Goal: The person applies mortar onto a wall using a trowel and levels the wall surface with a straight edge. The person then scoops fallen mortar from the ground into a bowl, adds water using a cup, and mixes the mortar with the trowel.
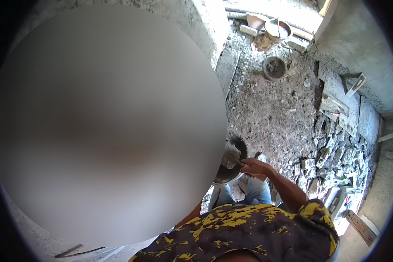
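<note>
Trowel (232, 153) is at the bucket (239, 142), in or over it, we can't tell. Our R hand (254, 167) is curled round its handle, w/ our legs (258, 191) just below. Our L hand's hidden, so can't tell abt it.

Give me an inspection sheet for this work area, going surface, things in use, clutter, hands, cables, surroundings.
Surface: rough gray ground strewn with small debris.
Things in use: trowel at a round tub, which is partly covered by the blur.
Clutter: broken blocks heaped at right; round pan farther ahead.
Hands: right hand, grip closed on the trowel handle; left hand hidden by the blur.
Cables: nothing seen.
Surroundings: gray wall at right; blur covers much of the left.
</note>
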`<state>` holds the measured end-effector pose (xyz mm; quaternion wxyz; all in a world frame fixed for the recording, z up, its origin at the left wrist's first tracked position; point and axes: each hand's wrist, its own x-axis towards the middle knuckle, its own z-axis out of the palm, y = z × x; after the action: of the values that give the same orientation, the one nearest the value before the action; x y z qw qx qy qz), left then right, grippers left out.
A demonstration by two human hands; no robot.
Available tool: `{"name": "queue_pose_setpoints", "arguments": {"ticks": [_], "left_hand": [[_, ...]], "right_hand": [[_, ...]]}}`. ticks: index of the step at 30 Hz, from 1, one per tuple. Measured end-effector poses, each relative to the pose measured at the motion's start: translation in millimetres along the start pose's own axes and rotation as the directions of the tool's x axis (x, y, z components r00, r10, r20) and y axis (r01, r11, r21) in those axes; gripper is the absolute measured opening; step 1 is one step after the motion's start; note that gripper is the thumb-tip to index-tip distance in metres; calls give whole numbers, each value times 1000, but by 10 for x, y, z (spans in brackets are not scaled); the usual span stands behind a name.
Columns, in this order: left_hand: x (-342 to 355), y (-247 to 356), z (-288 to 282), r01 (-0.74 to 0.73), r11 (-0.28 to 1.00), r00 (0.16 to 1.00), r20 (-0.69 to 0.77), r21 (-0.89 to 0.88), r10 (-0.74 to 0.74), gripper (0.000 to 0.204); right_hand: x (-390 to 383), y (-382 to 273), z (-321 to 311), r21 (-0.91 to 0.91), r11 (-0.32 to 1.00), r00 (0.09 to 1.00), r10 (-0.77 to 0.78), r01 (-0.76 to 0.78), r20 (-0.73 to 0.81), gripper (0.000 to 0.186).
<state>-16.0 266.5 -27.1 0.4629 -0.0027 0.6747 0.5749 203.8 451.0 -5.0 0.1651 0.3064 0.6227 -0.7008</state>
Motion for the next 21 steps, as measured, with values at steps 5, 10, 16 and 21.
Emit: {"name": "queue_pose_setpoints", "arguments": {"ticks": [5,10,16,21], "left_hand": [[37,176,478,64,995,998,27,-80,-62,48],[102,411,358,-55,994,993,97,-96,64,56],[129,747,-214,66,998,998,-13,10,-66,62],[525,427,-1028,-4,991,998,-61,135,12,61]], "right_hand": [[-649,158,-246,562,785,960,-147,260,-238,35],[-1351,-13,-645,494,705,608,113,509,-786,38],[-1195,380,-1226,0,1000,-373,-7,-20,-928,30],[971,923,-1975,807,207,-832,-197,-553,-519,15]]}}
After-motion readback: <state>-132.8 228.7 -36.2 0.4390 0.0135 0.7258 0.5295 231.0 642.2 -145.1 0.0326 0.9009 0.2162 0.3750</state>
